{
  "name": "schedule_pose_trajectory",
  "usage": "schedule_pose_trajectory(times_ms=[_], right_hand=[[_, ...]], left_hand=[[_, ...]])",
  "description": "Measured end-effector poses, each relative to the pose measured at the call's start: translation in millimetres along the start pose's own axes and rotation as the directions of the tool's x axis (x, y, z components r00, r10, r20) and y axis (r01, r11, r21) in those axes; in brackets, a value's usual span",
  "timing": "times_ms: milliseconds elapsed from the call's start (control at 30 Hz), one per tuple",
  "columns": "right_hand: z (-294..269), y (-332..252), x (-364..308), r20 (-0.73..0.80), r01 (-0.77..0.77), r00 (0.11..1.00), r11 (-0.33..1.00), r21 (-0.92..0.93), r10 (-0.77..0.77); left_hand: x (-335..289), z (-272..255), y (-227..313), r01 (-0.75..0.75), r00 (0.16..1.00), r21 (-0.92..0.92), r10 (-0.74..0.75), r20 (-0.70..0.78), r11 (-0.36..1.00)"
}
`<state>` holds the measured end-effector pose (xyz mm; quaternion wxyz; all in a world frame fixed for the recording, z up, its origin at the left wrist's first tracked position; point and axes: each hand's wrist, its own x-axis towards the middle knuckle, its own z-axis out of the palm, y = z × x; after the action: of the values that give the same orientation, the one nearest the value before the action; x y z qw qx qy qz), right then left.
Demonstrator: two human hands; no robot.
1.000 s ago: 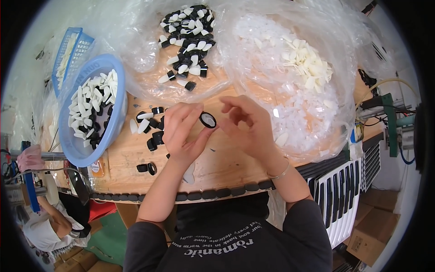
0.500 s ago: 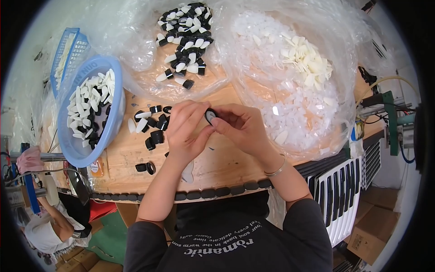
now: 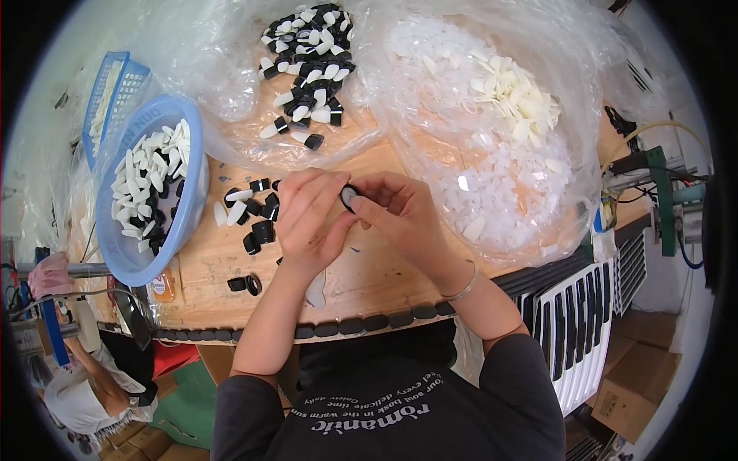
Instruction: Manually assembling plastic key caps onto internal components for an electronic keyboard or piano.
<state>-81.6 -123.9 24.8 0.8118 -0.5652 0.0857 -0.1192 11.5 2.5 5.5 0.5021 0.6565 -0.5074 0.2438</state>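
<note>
Above the wooden table, a small round black cap [image 3: 349,197] with a pale inner face is held between my hands. My right hand [image 3: 401,219] pinches it with the thumb across its face. My left hand [image 3: 306,223] is curled against the cap's other side, its thumb near the right thumb; its hidden fingertips appear to grip the rim. Just left of my left hand lie loose black caps [image 3: 263,232] and white oval pieces [image 3: 219,213]. A pale flat piece [image 3: 316,292] rests on the table below my left wrist.
A blue basin [image 3: 201,180] of white and black pieces stands left, beside a blue basket [image 3: 94,115]. Black caps with white pieces [image 3: 315,54] are heaped at the back. Clear plastic sheeting [image 3: 369,84] and translucent bits [image 3: 500,192] spread right. Black pads [image 3: 352,326] line the front edge.
Both hands, with the cap between them, shift slightly left within the picture, and the surroundings shift a little too. The grip looks much the same.
</note>
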Motion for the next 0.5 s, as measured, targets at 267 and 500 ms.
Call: schedule_pose_trajectory(times_ms=[267, 500], right_hand=[[8.5, -2.9, -6.4, -0.059, 0.061, 0.996, 0.993, -0.100, -0.067], [8.9, -3.7, -6.9, -0.013, 0.229, 0.967, 0.891, -0.393, -0.254]], left_hand=[[1.3, -1.5, 1.0, 0.005, 1.000, -0.004, -0.005, -0.001, 1.000], [1.3, -1.1, 0.7, -0.035, 0.999, 0.064, 0.036, -0.004, 0.997]])
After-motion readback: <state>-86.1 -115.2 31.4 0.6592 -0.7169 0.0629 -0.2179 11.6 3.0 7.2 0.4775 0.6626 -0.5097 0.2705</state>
